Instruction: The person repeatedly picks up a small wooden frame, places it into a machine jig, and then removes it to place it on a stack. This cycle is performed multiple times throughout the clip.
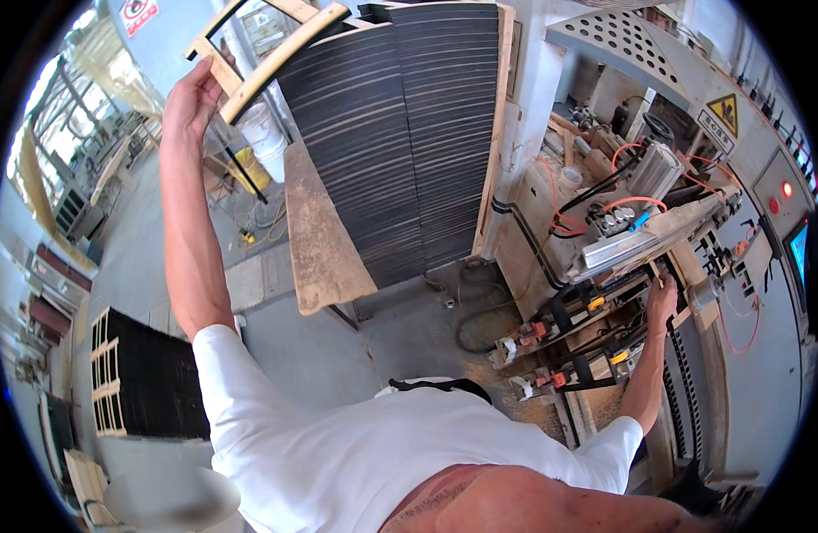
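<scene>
My left hand (194, 99) is raised at the upper left, its fingers closed round one bar of a pale wooden frame (284, 51) with black edges. That frame is tilted beside the top of a tall stack of black-edged frames (400, 142). On the right my right hand (662, 300) reaches into a woodworking machine (640, 244), with its fingers closed near a wooden block (686, 271). What sits in those fingers is too small to make out. Below that hand are clamps with red and yellow parts (595, 366).
A worn wooden board (320, 240) on a metal leg stands left of the stack. Another stack of black-edged frames (147, 373) is at the lower left. White and yellow buckets (263, 138) stand behind the board. Orange air hoses (635, 202) and a control panel (786, 200) are at the right.
</scene>
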